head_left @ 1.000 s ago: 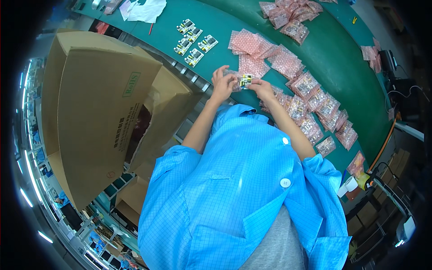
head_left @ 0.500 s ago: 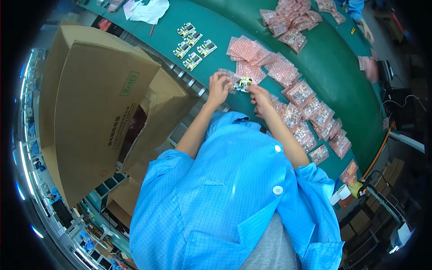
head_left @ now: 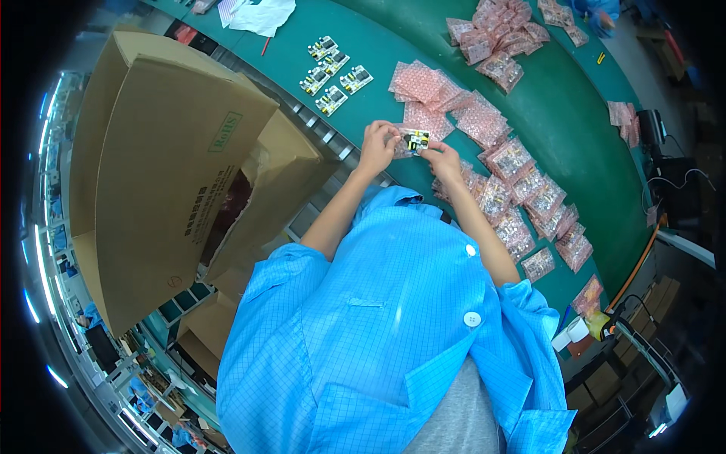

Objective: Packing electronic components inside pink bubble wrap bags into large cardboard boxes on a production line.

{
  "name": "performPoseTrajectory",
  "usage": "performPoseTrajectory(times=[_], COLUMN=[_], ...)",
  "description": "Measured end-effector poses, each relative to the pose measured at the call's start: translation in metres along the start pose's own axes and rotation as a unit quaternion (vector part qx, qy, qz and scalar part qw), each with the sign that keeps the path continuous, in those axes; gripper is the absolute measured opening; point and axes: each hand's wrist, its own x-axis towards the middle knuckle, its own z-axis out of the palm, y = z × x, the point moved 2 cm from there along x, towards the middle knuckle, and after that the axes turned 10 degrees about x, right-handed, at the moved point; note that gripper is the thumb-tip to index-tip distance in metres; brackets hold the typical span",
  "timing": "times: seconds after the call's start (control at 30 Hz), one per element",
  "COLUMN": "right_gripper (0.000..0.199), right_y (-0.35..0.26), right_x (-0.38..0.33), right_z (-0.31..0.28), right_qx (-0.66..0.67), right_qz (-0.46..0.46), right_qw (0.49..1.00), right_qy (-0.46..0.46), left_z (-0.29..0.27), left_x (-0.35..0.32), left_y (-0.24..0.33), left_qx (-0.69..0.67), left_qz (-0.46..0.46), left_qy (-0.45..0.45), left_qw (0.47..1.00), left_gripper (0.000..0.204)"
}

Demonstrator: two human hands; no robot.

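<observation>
Head view: two hands at work, one circuit board (head_left: 417,141) and one clear pinkish bubble bag (head_left: 401,150) between them, over the near edge of the green worktable (head_left: 378,57). Board is small and rectangular, with black, white and yellow components on its upper face; its left end overlaps the bag, and how much sits inside cannot be told. Left hand (head_left: 379,145) is nearly closed, fingers curled, thumb and fingertips pinching the bag. Right hand (head_left: 442,157) is likewise nearly closed, thumb and forefinger gripping the board at its right end. Both forearms reach forward and converge from blue sleeves. Loose boards (head_left: 331,100) number five, lying component side up to the left beyond the hands. Flat bubble bags (head_left: 425,85) lie overlapped just beyond the hands; exact count cannot be made. Bagged boards (head_left: 508,160) are heaped to the right, also overlapping and uncountable. Further out: one large cardboard carton (head_left: 166,174) at left, one red stick (head_left: 265,46), one white cloth (head_left: 261,17), and one co-worker's blue sleeve (head_left: 597,9) at upper right.
</observation>
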Motion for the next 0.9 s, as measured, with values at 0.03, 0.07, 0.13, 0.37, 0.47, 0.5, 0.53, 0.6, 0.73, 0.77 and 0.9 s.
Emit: performPoseTrajectory(times=[0.03,0.07,0.13,0.37,0.47,0.5,0.53,0.6,0.73,0.77,0.9], right_gripper=[0.026,0.026,0.035,0.026,0.025,0.026,0.026,0.027,0.032,0.032,0.042], right_y=[-0.004,-0.003,0.000,-0.015,-0.027,-0.026,-0.025,-0.022,-0.029,-0.032,-0.039], right_x=[-0.005,-0.004,-0.003,-0.013,-0.020,-0.019,-0.018,-0.015,-0.014,-0.016,-0.019], right_z=[0.002,-0.001,-0.004,-0.002,0.004,0.005,0.006,0.008,0.012,0.016,0.019], right_qx=[0.039,0.040,0.112,0.182,0.036,0.027,0.019,0.084,0.036,0.038,0.007], right_qz=[0.054,0.051,0.069,0.073,0.045,0.042,0.039,0.034,0.009,0.004,-0.012], right_qw=[0.998,0.998,0.991,0.980,0.998,0.998,0.998,0.996,0.999,0.998,1.000], right_qy=[0.005,0.007,-0.015,-0.021,-0.001,-0.023,-0.045,-0.023,-0.031,-0.042,-0.010], left_z=[-0.001,-0.002,-0.001,-0.011,-0.013,-0.012,-0.012,-0.015,-0.021,-0.027,-0.029], left_x=[-0.001,0.000,0.002,0.007,0.006,0.007,0.007,0.009,0.016,0.016,0.022], left_y=[-0.001,0.002,0.007,0.022,0.019,0.020,0.021,0.024,0.033,0.033,0.029], left_qx=[0.000,-0.004,-0.010,0.026,0.031,0.028,0.028,0.025,0.061,0.051,0.012], left_qz=[-0.001,-0.002,0.000,-0.012,-0.008,-0.015,-0.013,-0.003,0.020,0.007,0.041], left_qy=[0.002,0.010,0.018,-0.004,-0.007,-0.007,-0.007,-0.006,0.016,0.014,0.017], left_qw=[1.000,1.000,1.000,1.000,0.999,0.999,1.000,1.000,0.998,0.999,0.999], left_gripper=[0.007,0.008,0.009,0.011,0.012,0.012,0.012,0.012,0.013,0.013,0.018])
